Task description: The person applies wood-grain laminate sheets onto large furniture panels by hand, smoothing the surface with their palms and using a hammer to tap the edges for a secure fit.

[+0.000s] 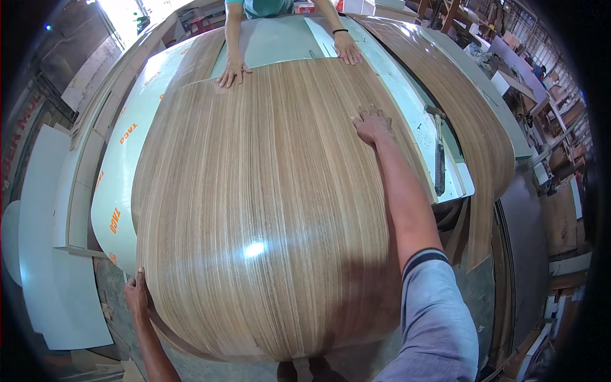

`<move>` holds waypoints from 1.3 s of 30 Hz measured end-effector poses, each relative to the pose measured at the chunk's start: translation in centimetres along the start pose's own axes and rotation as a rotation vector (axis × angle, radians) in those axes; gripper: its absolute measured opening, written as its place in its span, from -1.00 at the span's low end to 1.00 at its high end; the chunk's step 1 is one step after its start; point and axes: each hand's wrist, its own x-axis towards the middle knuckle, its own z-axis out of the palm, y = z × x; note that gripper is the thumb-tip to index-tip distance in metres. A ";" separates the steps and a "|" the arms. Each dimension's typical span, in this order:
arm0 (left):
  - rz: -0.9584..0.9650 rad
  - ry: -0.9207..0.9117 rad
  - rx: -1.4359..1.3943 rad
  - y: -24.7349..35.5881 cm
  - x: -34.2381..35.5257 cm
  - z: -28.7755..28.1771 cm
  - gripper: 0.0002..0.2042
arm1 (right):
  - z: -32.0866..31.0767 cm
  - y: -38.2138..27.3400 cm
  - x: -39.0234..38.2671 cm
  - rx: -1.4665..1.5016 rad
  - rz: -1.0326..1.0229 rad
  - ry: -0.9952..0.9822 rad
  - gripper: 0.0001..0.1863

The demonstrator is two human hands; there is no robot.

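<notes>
Grey-blue cloth sleeve (438,312) at four o'clock; spreads right hand (374,127), grips brown wood-grain sheet (254,184) with left hand (135,295); could skew it, pulling unevenly.

Grey floor (480,296), ribbed wall (563,60) at right, glaring opening (122,16) upper left.

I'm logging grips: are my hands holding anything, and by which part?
Your left hand seems to hold the wood-grain sheet by its near left edge, though the grip is partly hidden. Your right hand lies on its top face, gripping nothing.
</notes>
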 end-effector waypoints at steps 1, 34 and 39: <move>0.000 0.003 0.004 -0.1 0.5 0.1 -0.50 | 0.3 -0.2 -0.6 0.004 -0.001 -0.003 -0.32; 0.470 0.316 -0.188 6.1 23.6 13.7 -0.40 | -0.5 -2.1 -9.3 0.073 0.032 -0.129 -0.31; 0.234 0.313 -0.131 10.2 20.8 16.2 -0.25 | 0.3 -1.5 -5.2 0.031 0.065 -0.145 -0.31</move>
